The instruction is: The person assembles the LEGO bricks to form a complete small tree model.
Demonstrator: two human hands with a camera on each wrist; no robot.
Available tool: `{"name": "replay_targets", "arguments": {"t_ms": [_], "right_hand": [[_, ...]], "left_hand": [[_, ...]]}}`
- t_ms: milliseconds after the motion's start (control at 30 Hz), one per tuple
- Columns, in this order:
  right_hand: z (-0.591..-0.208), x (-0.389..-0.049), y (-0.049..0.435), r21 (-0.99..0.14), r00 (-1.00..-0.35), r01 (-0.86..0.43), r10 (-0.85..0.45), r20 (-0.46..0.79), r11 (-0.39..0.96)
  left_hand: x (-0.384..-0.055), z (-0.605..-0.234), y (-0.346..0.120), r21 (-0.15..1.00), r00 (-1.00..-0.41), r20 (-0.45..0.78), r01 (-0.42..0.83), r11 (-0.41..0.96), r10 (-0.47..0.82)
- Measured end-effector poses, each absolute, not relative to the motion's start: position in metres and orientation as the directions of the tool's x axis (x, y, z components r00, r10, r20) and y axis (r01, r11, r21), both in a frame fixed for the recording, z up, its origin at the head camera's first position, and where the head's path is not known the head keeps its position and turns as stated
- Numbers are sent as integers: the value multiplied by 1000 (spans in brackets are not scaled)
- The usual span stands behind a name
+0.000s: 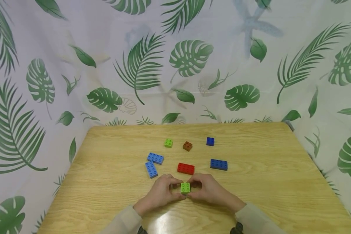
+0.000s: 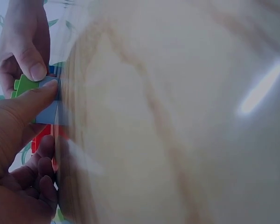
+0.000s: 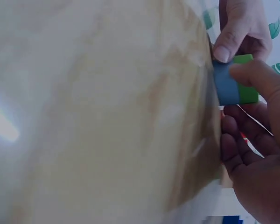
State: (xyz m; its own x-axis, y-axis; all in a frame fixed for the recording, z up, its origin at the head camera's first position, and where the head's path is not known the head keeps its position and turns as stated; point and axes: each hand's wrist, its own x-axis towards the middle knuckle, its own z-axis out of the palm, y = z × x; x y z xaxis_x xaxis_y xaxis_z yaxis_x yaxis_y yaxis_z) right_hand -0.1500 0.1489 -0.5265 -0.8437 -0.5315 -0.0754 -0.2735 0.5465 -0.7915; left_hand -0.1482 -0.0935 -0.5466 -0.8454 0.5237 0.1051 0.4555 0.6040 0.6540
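Note:
Near the front of the table, a light green toy brick with four studs sits on a grey-blue brick; the lower brick shows in both wrist views and rests at the tabletop. My left hand pinches this small stack from the left, thumb on the near side. From the other side my right hand pinches it too, its thumb across the near face in the right wrist view. Just beyond the hands lies a red brick. Fingers hide the far side of the stack.
Two light blue bricks lie touching or nearly so at the left. A dark blue long brick is to the right. Farther back are a small green brick, a brown brick and a small blue brick. A leaf-patterned cloth surrounds the wooden table.

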Motion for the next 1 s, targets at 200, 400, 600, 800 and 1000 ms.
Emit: {"name": "replay_targets", "arguments": {"t_ms": [200, 400, 600, 800, 1000], "right_hand": [[-532, -149, 150, -802, -850, -289, -525, -37, 523], [-533, -148, 151, -803, -854, -285, -519, -35, 523], [-533, -148, 152, -816, -853, -269, -520, -44, 511], [-534, -149, 153, -820, -849, -258, -526, -60, 510], [-536, -149, 152, -819, -841, -263, -537, -64, 510]], "left_hand": [[-148, -541, -93, 665, -849, 68, 431, 611, 524], [-152, -529, -99, 701, -813, -31, 396, 592, 581], [-170, -509, -108, 747, -769, -58, 390, 539, 637], [-194, -492, -116, 758, -833, 100, 418, 501, 544], [-223, -485, -124, 716, -880, 195, 429, 551, 433]]}}
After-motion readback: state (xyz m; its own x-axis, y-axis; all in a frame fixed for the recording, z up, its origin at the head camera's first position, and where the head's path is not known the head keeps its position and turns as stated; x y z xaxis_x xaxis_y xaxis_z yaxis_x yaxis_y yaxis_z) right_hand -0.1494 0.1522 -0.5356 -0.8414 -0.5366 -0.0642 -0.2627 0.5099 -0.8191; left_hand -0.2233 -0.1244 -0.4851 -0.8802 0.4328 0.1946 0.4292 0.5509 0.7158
